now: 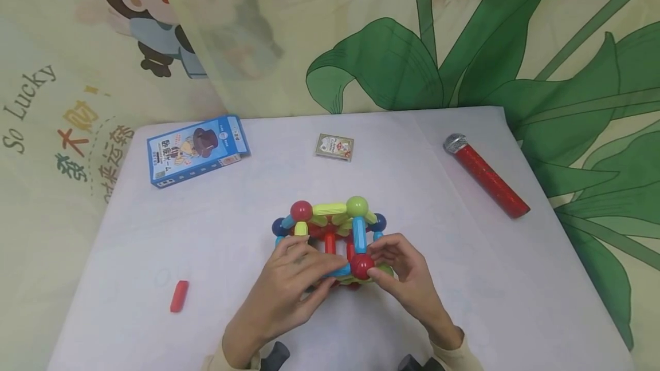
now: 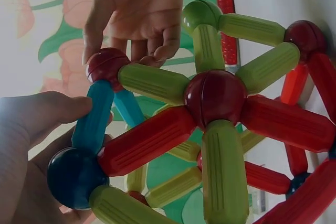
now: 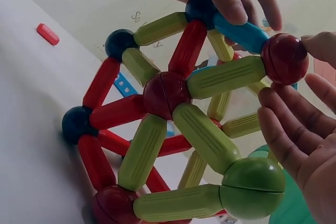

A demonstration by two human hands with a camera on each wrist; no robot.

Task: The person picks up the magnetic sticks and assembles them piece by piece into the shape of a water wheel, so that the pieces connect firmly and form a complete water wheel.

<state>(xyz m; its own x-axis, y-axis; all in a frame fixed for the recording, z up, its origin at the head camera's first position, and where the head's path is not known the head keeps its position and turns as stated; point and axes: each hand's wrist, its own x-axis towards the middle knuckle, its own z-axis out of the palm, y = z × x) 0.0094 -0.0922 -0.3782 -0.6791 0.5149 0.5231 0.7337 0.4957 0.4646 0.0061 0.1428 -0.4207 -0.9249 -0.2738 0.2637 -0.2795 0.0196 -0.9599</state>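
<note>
A framework of magnetic rods and balls (image 1: 330, 209) in red, yellow-green and blue stands in front of me, joined into triangles. My left hand (image 1: 289, 282) pinches a blue rod (image 2: 93, 114) that runs from a dark blue ball (image 2: 77, 178) to a red ball (image 3: 285, 59). That red ball is held by my right hand (image 1: 404, 268), the thumb on one side and fingertips on the other. A green ball (image 3: 253, 187) sits below the right fingers. In the left wrist view, another red ball (image 2: 216, 99) joins several rods at the centre of one face.
A loose red rod (image 1: 179, 296) lies at the left on the white table (image 1: 129, 256). Farther back are a blue card-game box (image 1: 198, 150), a small flat playing-card pack (image 1: 334, 147) and a red glittery microphone (image 1: 487, 176). A patterned cloth (image 1: 268, 67) hangs behind.
</note>
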